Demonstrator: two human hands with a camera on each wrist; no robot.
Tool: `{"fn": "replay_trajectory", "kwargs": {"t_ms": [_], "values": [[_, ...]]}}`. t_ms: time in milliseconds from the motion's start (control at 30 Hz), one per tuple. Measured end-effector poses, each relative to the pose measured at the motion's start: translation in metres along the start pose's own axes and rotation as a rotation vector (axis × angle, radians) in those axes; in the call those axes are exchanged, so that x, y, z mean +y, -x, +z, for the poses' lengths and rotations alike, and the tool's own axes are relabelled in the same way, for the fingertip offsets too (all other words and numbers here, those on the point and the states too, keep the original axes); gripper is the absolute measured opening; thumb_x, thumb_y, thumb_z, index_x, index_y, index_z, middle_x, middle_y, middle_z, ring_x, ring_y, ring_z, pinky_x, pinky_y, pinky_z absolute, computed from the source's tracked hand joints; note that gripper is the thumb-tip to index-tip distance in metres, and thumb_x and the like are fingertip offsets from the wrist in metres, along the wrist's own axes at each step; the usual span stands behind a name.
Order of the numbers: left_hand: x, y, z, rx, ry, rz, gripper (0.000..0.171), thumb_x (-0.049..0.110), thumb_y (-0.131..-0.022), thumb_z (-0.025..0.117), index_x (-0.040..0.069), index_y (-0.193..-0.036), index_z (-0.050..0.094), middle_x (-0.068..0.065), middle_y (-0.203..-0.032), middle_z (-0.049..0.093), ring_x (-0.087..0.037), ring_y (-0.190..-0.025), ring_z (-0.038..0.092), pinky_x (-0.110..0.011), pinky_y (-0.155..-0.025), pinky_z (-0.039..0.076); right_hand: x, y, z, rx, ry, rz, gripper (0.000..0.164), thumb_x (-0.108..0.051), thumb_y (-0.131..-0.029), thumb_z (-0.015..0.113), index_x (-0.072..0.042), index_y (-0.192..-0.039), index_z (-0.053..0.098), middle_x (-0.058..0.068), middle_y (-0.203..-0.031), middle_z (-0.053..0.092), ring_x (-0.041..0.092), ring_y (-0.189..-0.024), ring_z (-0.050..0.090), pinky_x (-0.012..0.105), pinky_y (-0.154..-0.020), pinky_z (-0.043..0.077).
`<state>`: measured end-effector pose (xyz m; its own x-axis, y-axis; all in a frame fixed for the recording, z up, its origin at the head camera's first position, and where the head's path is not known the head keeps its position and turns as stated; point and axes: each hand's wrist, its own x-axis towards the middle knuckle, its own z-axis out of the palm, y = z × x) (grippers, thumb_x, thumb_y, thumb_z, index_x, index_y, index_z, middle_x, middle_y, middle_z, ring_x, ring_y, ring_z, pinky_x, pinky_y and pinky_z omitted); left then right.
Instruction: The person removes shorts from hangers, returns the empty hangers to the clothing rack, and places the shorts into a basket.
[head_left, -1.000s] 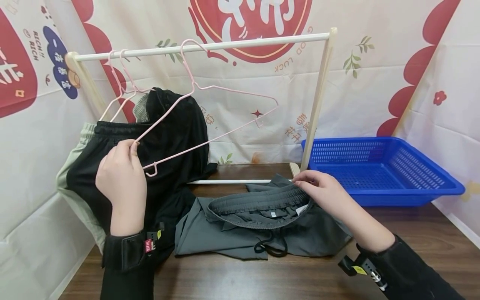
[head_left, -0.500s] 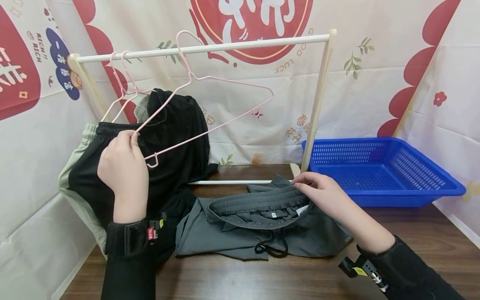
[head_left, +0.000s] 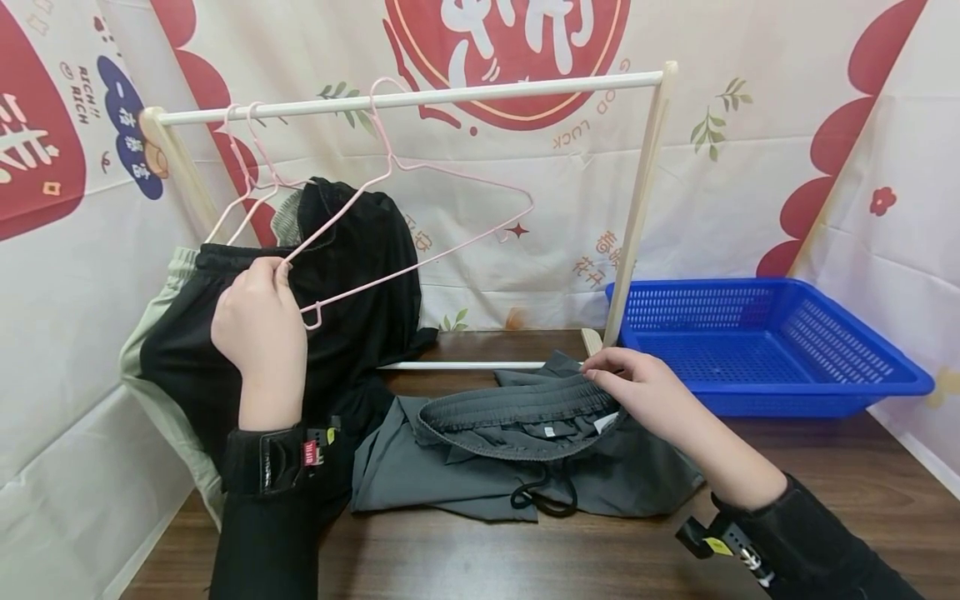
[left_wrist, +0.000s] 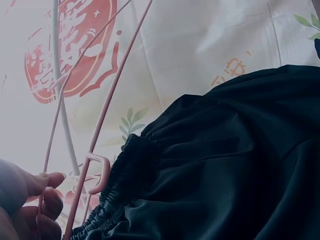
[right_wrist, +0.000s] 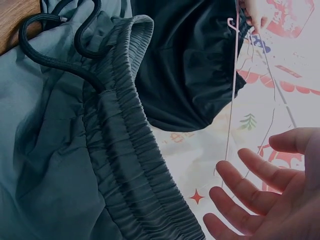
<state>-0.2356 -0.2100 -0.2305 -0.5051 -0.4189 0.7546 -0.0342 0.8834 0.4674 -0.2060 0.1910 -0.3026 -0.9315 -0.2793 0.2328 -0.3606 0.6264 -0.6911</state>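
Note:
My left hand (head_left: 258, 317) pinches the left end of a pink hanger (head_left: 389, 154) between thumb and fingers. The hanger tilts, its hook overlapping the white rail in the head view, and nothing hangs on it. Grey drawstring pants (head_left: 450, 475) lie on the table, elastic waistband turned up and gaping. My right hand (head_left: 637, 379) is at the right end of that waistband; in the right wrist view its fingers (right_wrist: 245, 195) are spread beside the cloth, with nothing between them. Black-and-pale-green bottoms (head_left: 217, 308) hang behind my left hand.
A white clothes rack (head_left: 480, 90) spans the table (head_left: 465, 558). Two more pink hangers (head_left: 258, 158) hang at its left end, with another black garment (head_left: 367, 250) behind. A blue plastic basket (head_left: 765, 387) stands at the right. Printed cloth (head_left: 720, 200) encloses the back and sides.
The left hand has moved slightly right with the hanger. The hook rose, then came back down to the rail, and the hanger's far end dropped and swung left. The right hand has stayed nearly still.

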Motion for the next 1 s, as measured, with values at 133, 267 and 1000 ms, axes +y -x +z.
{"fn": "replay_trajectory", "kwargs": {"t_ms": [133, 267, 1000], "values": [[0.0005, -0.0005, 0.0029, -0.007, -0.004, 0.007, 0.030, 0.026, -0.103, 0.049, 0.006, -0.108, 0.070, -0.017, -0.100, 0.070, -0.040, -0.092, 0.061, -0.052, -0.073, 0.045, 0.0000, -0.0005, 0.0011, 0.003, -0.009, -0.008, 0.024, -0.023, -0.100, 0.055, -0.007, -0.112, 0.068, 0.010, -0.108, 0.066, 0.023, -0.091, 0.059, 0.038, -0.075, 0.047], [0.0015, -0.0003, 0.0048, -0.027, -0.007, 0.003, 0.031, 0.027, -0.103, 0.048, 0.006, -0.109, 0.070, -0.018, -0.101, 0.070, -0.041, -0.093, 0.061, -0.053, -0.074, 0.045, 0.0009, -0.0004, 0.0031, 0.003, -0.011, -0.006, 0.022, -0.022, -0.100, 0.055, -0.008, -0.111, 0.069, 0.009, -0.108, 0.066, 0.023, -0.091, 0.059, 0.038, -0.075, 0.047], [-0.0034, 0.0056, 0.0040, -0.153, 0.016, 0.015, 0.029, 0.024, -0.101, 0.052, 0.012, -0.122, 0.068, -0.015, -0.104, 0.070, -0.039, -0.096, 0.061, -0.054, -0.075, 0.046, 0.0000, -0.0002, 0.0036, -0.005, 0.004, -0.001, 0.023, -0.023, -0.100, 0.055, -0.008, -0.111, 0.069, 0.008, -0.108, 0.066, 0.023, -0.093, 0.060, 0.039, -0.076, 0.048]]}}
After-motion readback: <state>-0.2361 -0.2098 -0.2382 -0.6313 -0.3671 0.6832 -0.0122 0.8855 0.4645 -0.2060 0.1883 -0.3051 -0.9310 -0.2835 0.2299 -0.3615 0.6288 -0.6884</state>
